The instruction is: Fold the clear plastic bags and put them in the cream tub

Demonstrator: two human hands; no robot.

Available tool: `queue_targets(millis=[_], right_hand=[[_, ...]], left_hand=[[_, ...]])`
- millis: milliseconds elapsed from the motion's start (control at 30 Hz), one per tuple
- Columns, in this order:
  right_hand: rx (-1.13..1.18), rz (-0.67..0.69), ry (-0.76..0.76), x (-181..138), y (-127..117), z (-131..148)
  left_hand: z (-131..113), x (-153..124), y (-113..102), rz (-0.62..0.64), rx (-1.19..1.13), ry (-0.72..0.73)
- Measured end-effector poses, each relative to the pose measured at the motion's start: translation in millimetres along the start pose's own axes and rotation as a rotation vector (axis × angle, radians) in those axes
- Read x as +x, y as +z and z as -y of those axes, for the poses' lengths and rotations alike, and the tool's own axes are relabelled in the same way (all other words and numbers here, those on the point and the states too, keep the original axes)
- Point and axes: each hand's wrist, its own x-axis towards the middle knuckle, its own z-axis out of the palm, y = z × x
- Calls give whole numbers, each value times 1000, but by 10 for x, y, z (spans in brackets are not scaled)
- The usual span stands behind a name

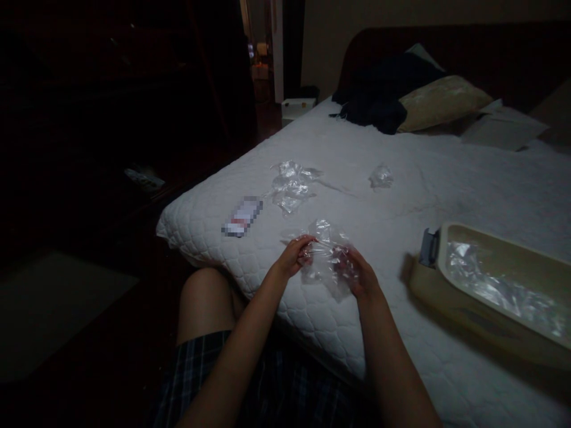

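Both my hands hold one crumpled clear plastic bag (325, 257) just above the near corner of the white quilted mattress (401, 196). My left hand (295, 254) pinches the bag's left edge with closed fingers. My right hand (354, 274) grips the right side, its fingers partly behind the plastic. More crumpled clear plastic (292, 185) lies farther up the mattress, and a smaller clear piece (380, 176) lies to its right.
A beige bin (450, 300) holding clear plastic lies on the mattress at the right. A small flat object (242, 217) sits near the mattress's left edge. A tan pillow (439, 101) and dark clothing (383, 89) lie at the headboard end. The room at left is dark.
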Motion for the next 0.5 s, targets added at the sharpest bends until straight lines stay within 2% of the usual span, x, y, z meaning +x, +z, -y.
queue_targets(millis=[133, 333, 500], right_hand=[[36, -38, -63, 30, -35, -3], [51, -44, -123, 40, -61, -9], [109, -26, -157, 78, -146, -19]], left_hand=[[-14, -5, -4, -8, -33, -4], [-65, -24, -13, -88, -110, -83], [-136, -74, -95, 20, -261, -133]])
